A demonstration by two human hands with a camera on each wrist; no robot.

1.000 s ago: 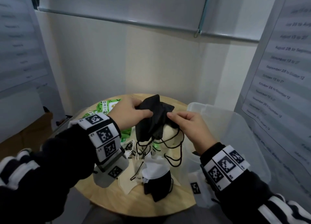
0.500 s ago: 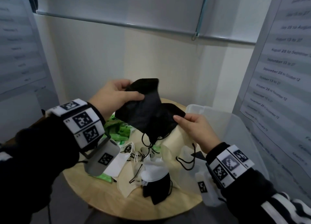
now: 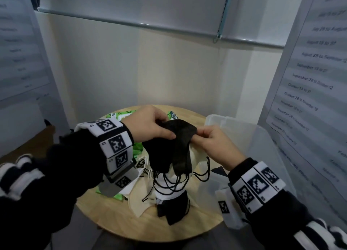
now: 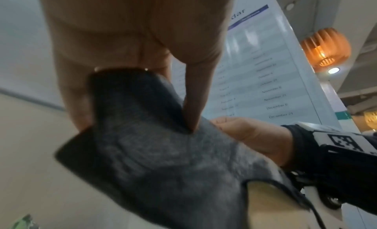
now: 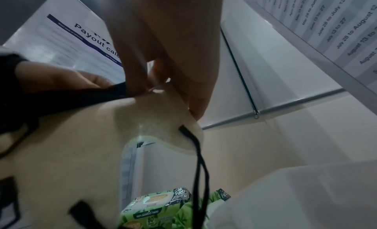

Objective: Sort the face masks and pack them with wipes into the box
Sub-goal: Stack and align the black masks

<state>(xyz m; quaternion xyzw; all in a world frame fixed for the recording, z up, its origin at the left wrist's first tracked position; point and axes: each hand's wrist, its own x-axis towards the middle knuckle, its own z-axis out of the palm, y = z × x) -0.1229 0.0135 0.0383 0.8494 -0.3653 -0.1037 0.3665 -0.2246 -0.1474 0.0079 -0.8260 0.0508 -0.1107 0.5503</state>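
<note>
Since the earlier frame, the black masks [image 3: 174, 146] have been lowered from chest height and gathered together again above the bench [image 3: 116, 219]. The left hand [image 3: 148, 125] pinches their upper edge, fingers [image 4: 195, 93] clamped on the fabric; the right hand [image 3: 216, 144] pinches the opposite corner, together with a cream mask [image 5: 81, 143]. For a clean sort, edges should be aligned and the dangling ear loops [image 3: 169, 184] freed before release. The clear box [image 3: 262, 142], at the right, shows no contents discernible through its walls. Wipes packs [image 5: 155, 206] lie on the bench, unpacked.
</note>
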